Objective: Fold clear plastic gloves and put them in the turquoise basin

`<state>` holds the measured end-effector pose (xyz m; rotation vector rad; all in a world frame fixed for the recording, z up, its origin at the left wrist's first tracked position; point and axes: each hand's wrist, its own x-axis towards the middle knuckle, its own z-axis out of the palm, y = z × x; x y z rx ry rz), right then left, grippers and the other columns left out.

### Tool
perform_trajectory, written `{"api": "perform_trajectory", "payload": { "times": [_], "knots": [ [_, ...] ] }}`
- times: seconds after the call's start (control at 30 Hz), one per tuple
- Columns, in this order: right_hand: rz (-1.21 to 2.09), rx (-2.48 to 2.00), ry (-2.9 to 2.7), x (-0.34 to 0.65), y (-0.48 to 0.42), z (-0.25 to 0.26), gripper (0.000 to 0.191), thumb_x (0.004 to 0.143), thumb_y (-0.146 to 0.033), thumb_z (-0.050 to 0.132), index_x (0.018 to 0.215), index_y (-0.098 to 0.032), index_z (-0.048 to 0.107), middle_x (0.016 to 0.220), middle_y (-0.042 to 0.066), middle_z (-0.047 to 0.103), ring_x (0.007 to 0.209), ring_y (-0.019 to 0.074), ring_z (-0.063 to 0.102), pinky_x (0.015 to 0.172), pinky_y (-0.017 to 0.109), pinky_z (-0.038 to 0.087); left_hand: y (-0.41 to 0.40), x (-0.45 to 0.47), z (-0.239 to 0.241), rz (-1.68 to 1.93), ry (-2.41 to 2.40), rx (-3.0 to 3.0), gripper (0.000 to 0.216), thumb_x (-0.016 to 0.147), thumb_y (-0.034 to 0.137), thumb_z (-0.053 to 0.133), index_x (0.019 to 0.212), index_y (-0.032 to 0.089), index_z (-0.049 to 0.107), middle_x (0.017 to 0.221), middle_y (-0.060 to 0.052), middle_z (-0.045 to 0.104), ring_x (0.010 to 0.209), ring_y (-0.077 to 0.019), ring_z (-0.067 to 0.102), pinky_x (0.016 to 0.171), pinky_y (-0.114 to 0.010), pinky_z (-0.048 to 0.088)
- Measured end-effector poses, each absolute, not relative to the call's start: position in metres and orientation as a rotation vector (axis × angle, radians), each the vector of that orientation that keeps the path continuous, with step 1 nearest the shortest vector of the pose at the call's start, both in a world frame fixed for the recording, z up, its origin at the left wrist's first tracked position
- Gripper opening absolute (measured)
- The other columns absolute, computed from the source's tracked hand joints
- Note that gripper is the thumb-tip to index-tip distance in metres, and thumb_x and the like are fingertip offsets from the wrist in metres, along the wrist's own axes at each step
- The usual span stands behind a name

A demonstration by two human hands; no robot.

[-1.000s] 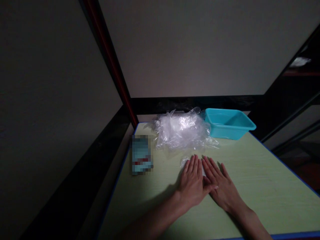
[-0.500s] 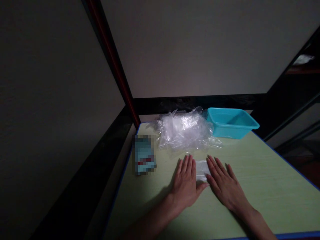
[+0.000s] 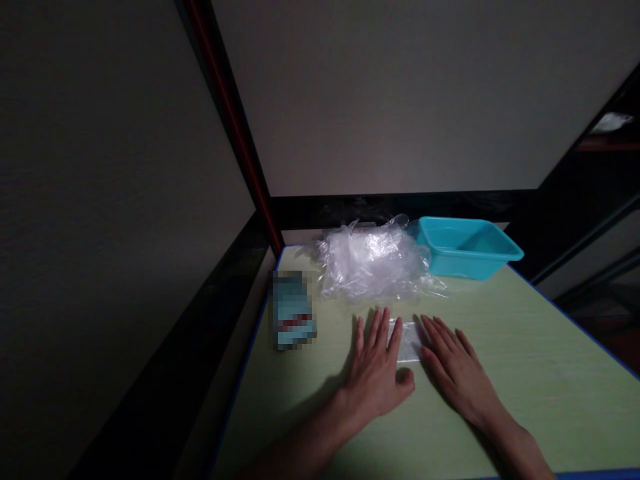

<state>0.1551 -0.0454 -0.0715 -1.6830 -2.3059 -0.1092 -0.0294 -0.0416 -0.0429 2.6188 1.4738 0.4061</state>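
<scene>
My left hand [image 3: 376, 370] lies flat on the pale green table [image 3: 525, 373], fingers stretched out. Beside it, my right hand [image 3: 453, 367] also lies flat with fingers spread. A small clear plastic sheet or bag [image 3: 409, 340] lies flattened on the table between them, its edges under the fingertips of both hands. Just beyond the hands sits a crumpled heap of clear plastic bags [image 3: 373, 260].
A turquoise plastic tub [image 3: 467, 245] stands at the far right of the table, next to the heap. A small blue packet [image 3: 293, 310], blurred out, lies near the table's left edge. Dark metal rack bars frame the table at the back and both sides.
My hands were pressed together over the clear piece; they have slid apart sideways, uncovering it. The view has shifted slightly.
</scene>
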Motion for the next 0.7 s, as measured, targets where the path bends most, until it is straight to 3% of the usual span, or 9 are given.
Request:
{"api": "perform_trajectory", "payload": {
  "times": [0.37,0.7],
  "knots": [
    [-0.079,-1.608,-2.216,0.161,-0.046,-0.072,0.051,0.092,-0.032,0.029,0.14,-0.018,0.021,0.128,0.01,0.051,0.121,0.0231,0.042,0.1,0.045,0.033,-0.042,-0.03,-0.044,0.439,1.479,2.576,0.069,0.08,0.038,0.043,0.139,0.012,0.02,0.147,-0.012,0.012,0.135,-0.026,0.003,0.107,-0.054,0.003],
    [0.029,-1.613,-2.153,0.16,-0.077,-0.07,0.049,0.091,-0.032,0.032,0.138,-0.018,0.024,0.125,0.012,0.05,0.116,0.0258,0.045,0.097,0.048,0.037,-0.04,-0.032,-0.039,0.479,1.592,2.571,0.064,0.077,0.024,0.041,0.138,0.013,0.023,0.147,-0.009,0.016,0.135,-0.0256,0.003,0.106,-0.057,-0.002]
  ]
}}
